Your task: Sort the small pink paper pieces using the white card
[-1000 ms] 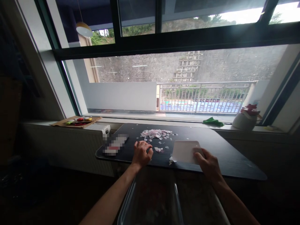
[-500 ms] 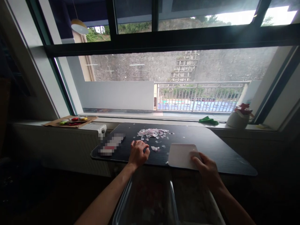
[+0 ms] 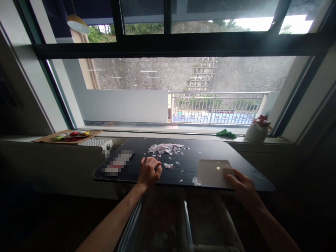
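Observation:
My left hand [image 3: 148,171] rests palm down on the black table [image 3: 244,164], fingers curled loosely, beside a few loose paper scraps [image 3: 168,165]. A larger pile of pale pink and white paper scraps [image 3: 165,148] lies further back on the table. My right hand [image 3: 243,185] grips the right edge of a flat white plastic card [image 3: 212,173] lying on the table near its front edge. Two small scraps [image 3: 195,181] sit at the card's left corner. A clear glass tray [image 3: 147,224] is below the table's front edge, between my arms.
A blurred flat object [image 3: 117,161] lies on the table's left end. On the sill sit a white box [image 3: 95,142], a cardboard sheet with coloured items [image 3: 68,134], a green cloth [image 3: 225,133] and a white pot [image 3: 257,132]. A large window stands behind.
The view has shifted rightward and back. My right hand slid the white card to the right, leaving two scraps at its left corner. My left hand stayed on the table.

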{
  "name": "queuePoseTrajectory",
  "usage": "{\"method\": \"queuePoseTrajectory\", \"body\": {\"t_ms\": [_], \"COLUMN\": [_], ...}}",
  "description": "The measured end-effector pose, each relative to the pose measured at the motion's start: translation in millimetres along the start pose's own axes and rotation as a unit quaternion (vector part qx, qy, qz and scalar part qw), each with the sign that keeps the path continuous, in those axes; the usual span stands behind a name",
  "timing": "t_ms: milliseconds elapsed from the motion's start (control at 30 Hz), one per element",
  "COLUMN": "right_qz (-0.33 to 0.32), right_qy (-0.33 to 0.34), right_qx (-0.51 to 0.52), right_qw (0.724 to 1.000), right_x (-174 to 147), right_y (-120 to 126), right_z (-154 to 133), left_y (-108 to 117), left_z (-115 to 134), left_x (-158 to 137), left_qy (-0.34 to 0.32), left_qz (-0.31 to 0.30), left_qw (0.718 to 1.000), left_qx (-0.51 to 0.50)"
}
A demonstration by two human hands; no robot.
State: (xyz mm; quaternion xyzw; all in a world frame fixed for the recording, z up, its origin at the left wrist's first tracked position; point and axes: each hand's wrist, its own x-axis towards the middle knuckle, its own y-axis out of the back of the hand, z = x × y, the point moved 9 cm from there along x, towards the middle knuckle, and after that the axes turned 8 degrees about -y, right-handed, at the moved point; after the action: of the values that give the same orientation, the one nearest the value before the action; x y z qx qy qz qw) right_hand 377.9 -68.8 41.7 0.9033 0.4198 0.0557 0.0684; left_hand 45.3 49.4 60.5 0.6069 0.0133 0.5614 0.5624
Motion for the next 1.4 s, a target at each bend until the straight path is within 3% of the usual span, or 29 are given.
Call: {"method": "queuePoseTrajectory", "body": {"t_ms": [133, 433, 567, 667, 800, 967, 1400], "right_qz": [0.012, -0.067, -0.064, -0.058, -0.101, -0.128, -0.22], "right_qy": [-0.005, -0.028, -0.012, 0.009, 0.0, 0.009, -0.051], "right_qx": [-0.011, -0.009, -0.005, -0.045, -0.105, -0.158, -0.091], "right_qw": [1.0, 0.997, 0.998, 0.997, 0.989, 0.979, 0.97], "right_x": [7, 0, 5, 18, 34, 35, 14], "right_y": [15, 3, 2, -1, -16, -22, -23], "right_z": [6, 15, 10, 5, 6, 5, 4], "left_y": [-1, 0, 0, -1, -1, -1, -2], "left_z": [0, 1, 1, 0, 0, 0, -1], "left_x": [0, 1, 1, 1, 1, 1, 1], "left_qy": [-0.004, 0.006, 0.004, 0.003, 0.002, 0.001, 0.002], "left_qz": [-0.002, -0.019, -0.019, -0.017, -0.015, -0.014, -0.014], "left_qw": [1.0, 1.0, 1.0, 1.0, 1.0, 1.0, 1.0], "left_qx": [0.005, 0.001, -0.001, 0.001, 0.003, 0.003, 0.004]}}
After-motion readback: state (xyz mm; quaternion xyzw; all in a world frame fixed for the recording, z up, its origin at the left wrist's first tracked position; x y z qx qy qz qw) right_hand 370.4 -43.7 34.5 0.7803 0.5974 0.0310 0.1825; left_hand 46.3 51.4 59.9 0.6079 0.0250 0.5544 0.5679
